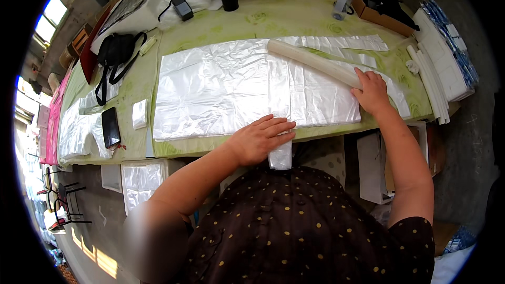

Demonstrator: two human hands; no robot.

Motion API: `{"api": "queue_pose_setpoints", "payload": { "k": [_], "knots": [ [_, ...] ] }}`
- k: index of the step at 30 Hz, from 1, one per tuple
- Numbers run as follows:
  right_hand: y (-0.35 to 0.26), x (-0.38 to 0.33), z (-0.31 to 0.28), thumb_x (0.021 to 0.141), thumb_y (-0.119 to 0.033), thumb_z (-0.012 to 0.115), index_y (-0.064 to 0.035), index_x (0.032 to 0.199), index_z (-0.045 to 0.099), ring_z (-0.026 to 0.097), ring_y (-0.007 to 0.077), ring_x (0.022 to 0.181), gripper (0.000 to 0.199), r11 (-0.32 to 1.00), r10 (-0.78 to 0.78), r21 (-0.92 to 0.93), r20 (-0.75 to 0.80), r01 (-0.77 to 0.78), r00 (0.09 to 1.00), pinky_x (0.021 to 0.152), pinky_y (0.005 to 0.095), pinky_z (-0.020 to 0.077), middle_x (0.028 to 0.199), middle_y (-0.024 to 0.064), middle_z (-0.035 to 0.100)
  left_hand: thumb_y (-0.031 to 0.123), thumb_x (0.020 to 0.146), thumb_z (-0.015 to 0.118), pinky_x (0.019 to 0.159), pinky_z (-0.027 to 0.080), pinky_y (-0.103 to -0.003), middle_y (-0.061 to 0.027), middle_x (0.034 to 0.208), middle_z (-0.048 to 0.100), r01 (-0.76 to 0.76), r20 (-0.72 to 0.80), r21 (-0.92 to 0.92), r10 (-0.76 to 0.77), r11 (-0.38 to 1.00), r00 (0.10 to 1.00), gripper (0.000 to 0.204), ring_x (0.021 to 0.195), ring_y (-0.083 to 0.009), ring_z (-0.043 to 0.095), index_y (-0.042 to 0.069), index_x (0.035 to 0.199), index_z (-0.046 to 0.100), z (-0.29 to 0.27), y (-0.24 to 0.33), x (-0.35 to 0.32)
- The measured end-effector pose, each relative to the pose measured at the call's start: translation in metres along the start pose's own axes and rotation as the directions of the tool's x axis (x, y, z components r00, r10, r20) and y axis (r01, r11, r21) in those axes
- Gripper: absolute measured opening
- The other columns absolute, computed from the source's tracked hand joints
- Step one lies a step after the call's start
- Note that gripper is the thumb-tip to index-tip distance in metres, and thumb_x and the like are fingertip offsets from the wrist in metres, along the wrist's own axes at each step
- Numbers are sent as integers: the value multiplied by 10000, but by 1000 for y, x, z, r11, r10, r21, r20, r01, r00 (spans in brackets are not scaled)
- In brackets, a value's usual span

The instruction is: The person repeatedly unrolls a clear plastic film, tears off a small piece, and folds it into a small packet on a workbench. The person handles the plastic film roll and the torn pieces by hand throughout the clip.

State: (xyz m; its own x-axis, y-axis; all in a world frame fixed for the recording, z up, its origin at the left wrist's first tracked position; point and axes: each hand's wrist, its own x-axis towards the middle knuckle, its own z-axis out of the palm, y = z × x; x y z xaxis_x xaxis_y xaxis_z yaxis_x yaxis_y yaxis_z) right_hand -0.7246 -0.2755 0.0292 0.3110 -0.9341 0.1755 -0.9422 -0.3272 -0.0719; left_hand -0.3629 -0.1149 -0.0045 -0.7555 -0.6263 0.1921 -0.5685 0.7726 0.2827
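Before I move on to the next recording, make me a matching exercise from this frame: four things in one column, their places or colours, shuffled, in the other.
Things:
1. Left hand
2. Right hand
3. Black phone
4. Water bottle

Places or colours:
A. Blue-capped, beside an open cardboard box
B. On the folded plastic strip that hangs over the table's near edge
C. Just left of a small white packet
D. At the near end of the pale rod

Pairs: 1-B, 2-D, 3-C, 4-A
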Motion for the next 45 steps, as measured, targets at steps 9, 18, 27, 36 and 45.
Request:
{"api": "queue_pose_setpoints", "payload": {
  "k": [9,18,27,36,45],
  "knots": [
    [-122,-68,10,725,-164,807,-107,1243,633,532,349,1221,549,680,-543,471,-193,562,818,1063,462,417,1317,117,584,7,778,694,1066,470,-425,-191,1351,455,168,-231,-400,-277,901,933,838,1271,-367,516,92,1552,385,-2,1,1],
    [-163,-28,34,882,-216,675,-18,984,700,684,308,854,224,500,-103,839,304,-215,947,768,400,528,887,149,725,169,869,751,919,518,-417,-156,1131,683,542,-279,-466,-697,699,660,946,1068,-327,638,6,1600,172,-2,-4,19],
    [-171,-3,29,886,-294,652,-20,1141,671,696,321,982,374,712,-2,635,427,-299,904,859,415,537,1055,172,725,347,907,701,1150,313,-538,-150,1471,492,605,-303,11,-574,796,761,810,1381,-338,442,102,1580,323,-11,-15,33],
    [-179,-11,21,876,-257,645,-55,1335,519,698,332,983,516,716,49,620,414,-321,909,864,441,538,1043,141,727,575,915,596,1213,171,-629,-134,1632,339,443,-102,149,-432,884,896,854,1528,-330,273,101,1576,334,6,-35,48],
    [-150,-87,8,865,-83,697,-40,1283,509,612,113,775,460,368,-134,834,485,-411,864,733,280,496,880,49,673,307,780,807,1226,203,-592,-129,1535,469,258,0,-140,-260,956,966,863,1464,-311,391,115,1525,416,-9,-4,18]
  ]
}}
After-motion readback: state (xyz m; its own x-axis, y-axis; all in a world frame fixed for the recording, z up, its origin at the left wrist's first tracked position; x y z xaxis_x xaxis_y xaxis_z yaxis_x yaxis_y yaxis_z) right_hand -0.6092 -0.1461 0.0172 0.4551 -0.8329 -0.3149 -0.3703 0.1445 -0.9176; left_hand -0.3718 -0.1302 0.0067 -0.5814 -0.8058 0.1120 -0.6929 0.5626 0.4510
